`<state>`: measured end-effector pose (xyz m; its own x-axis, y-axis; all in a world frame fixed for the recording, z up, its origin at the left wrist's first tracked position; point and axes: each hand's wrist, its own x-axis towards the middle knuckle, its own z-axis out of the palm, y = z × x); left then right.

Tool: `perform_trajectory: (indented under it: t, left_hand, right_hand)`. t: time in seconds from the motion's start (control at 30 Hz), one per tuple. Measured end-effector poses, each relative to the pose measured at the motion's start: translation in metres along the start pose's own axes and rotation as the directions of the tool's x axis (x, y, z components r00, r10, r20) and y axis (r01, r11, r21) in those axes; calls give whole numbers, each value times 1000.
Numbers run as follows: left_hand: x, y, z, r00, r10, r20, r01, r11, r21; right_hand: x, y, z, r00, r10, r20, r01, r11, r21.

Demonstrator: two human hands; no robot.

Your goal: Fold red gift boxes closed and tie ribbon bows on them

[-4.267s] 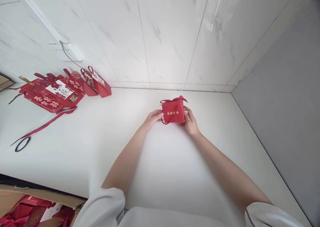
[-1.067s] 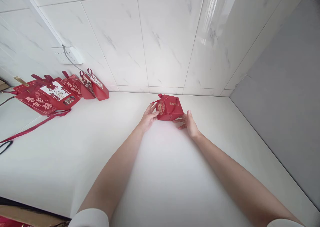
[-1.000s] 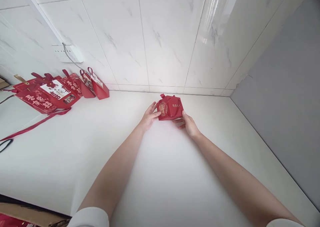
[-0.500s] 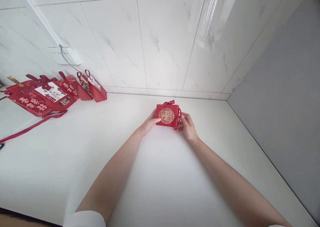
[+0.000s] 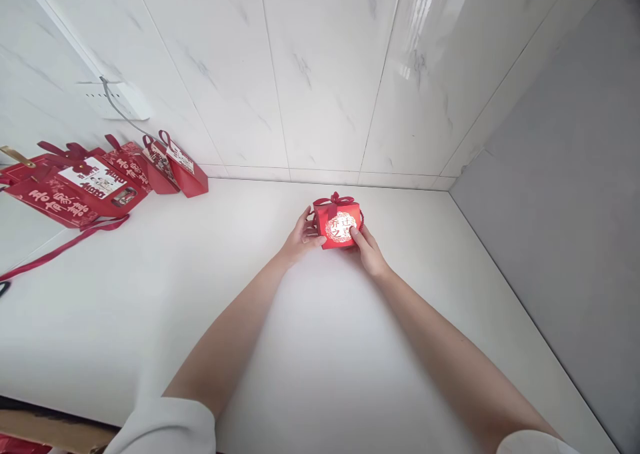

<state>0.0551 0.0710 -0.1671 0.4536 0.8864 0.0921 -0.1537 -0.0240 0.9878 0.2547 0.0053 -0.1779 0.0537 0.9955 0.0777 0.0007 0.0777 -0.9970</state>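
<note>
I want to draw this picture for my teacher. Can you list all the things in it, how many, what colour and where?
small gift box: one, red with a round gold pattern and a red bow on top, middle of the counter, held between both hands
gift bags and flat boxes: a pile, number unclear, red with white writing, far left by the wall
ribbon: one, dark red, trailing across the counter at left
wall socket: one, white with a grey cable, on the wall at left
counter: one, white
wall tiles: white marble, behind
left hand: one, on the box's left side
right hand: one, on the box's right front
</note>
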Motion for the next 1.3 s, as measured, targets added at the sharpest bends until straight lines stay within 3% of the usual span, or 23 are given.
perform_trajectory:
  t: [0.17, 0.53, 0.83, 1.07, 1.23, 1.3]
  left_hand:
    - [1, -5, 0, 994, -35, -99, 32, 999, -28]
    - [3, -16, -7, 996, 33, -83, -30, 999, 44]
    - [6, -14, -2, 967, -2, -253, 24, 996, 83]
    - [5, -12, 1, 947, 77, -310, 17, 957, 290]
    - [8, -13, 8, 887, 195, -419, 6, 902, 433]
    - [9, -14, 9, 892, 193, -408, 30, 877, 480]
  right_hand:
    - [-2, 0, 0, 1000, 25, -13, -24, 999, 21]
    - [4, 7, 5, 998, 11, -58, -10, 1000, 8]
    - [7, 13, 2, 998, 0, -60, 5, 997, 71]
    - [9, 16, 1, 999, 9, -52, -7, 999, 51]
    - [10, 14, 2, 998, 22, -61, -19, 998, 59]
    - [11, 14, 2, 997, 33, -66, -29, 998, 63]
